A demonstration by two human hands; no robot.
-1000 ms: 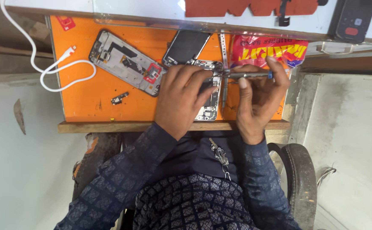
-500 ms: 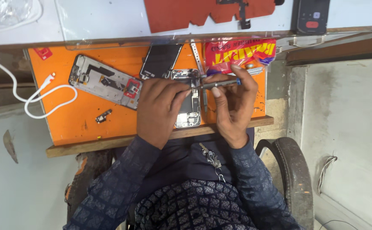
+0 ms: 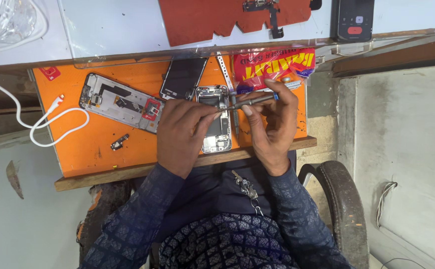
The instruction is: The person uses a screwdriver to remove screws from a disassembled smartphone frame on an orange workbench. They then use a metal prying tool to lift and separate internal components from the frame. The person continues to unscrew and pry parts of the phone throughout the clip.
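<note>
An opened phone body point(image 3: 214, 119) with bare circuitry lies on the orange mat point(image 3: 83, 149). My left hand point(image 3: 182, 133) rests on the mat beside it, fingertips touching the phone's left edge. My right hand point(image 3: 271, 124) grips a thin grey screwdriver point(image 3: 250, 102), whose tip points at the phone's upper right edge. A metal ruler point(image 3: 227, 84) lies alongside the phone on its right.
A second stripped phone frame point(image 3: 120, 102) and a dark screen panel point(image 3: 182, 77) lie on the mat. A small loose part point(image 3: 119, 143), a white cable point(image 3: 38, 124), a red and yellow packet point(image 3: 272, 65), a red mat point(image 3: 212, 17) and a black device point(image 3: 355, 20) are around.
My left hand has slid off the opened phone to its left edge, uncovering it. The right hand has tilted the screwdriver down toward the phone. The view has shifted.
</note>
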